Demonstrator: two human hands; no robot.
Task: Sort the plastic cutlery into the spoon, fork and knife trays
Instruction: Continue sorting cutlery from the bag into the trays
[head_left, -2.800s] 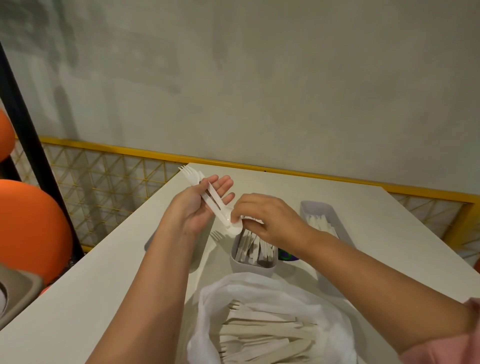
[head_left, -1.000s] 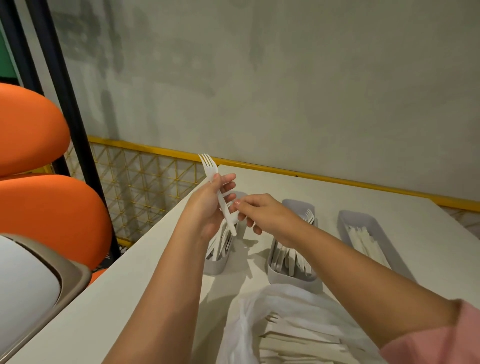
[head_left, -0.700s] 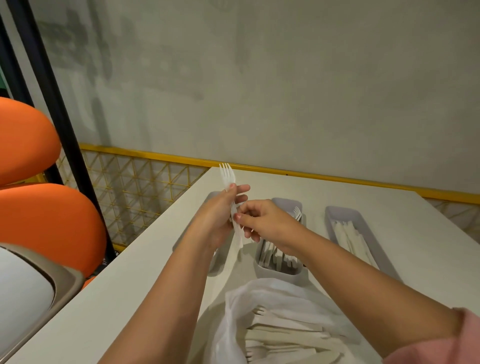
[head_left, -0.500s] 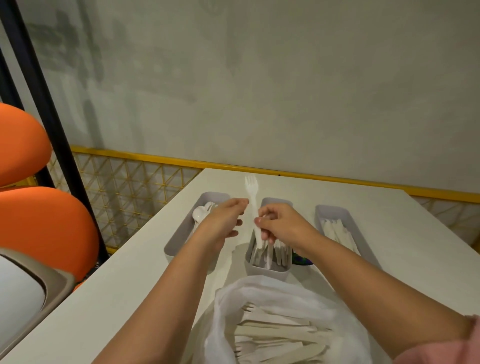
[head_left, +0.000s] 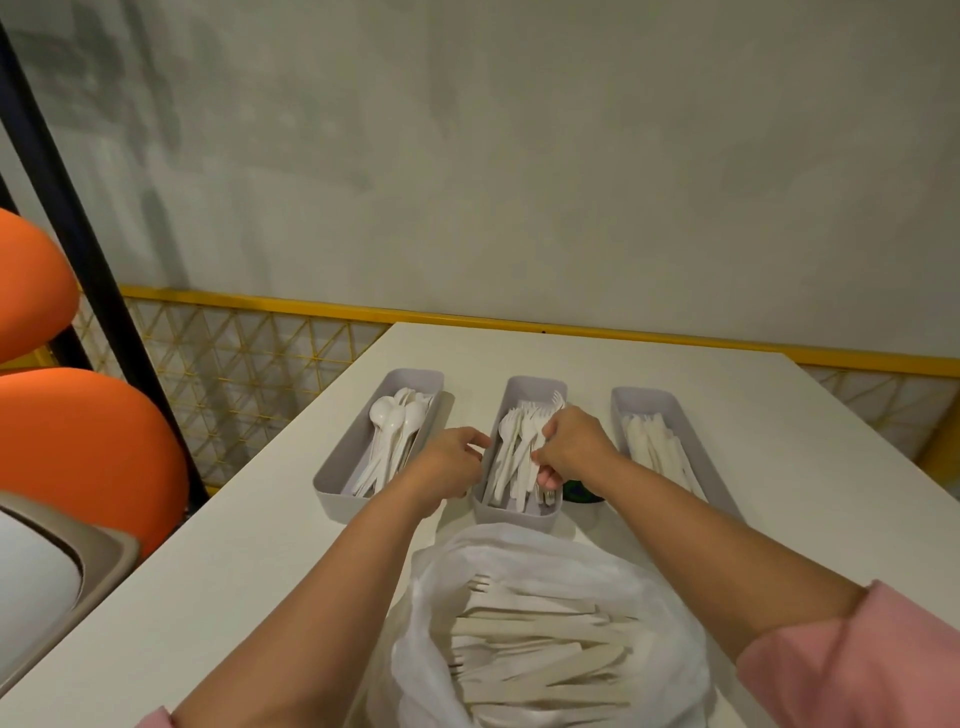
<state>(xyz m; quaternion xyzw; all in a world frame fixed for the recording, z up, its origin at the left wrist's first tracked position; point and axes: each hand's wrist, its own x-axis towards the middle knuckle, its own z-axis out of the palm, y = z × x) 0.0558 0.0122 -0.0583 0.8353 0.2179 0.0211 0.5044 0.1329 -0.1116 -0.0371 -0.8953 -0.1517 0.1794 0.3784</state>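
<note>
Holding right hand (head_left: 574, 449) over fork tray (head_left: 517, 514), curling fingers onto forks (head_left: 511, 457), grip unclear. Hovering left hand (head_left: 449, 465) just beside tray, loosely curling fingers, gripping nothing.

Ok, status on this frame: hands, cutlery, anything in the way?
Left hand empty, loosely curled, beside the fork tray. Right hand curled on forks in that tray. Plastic bag of unsorted cutlery in front; nothing blocking.
</note>
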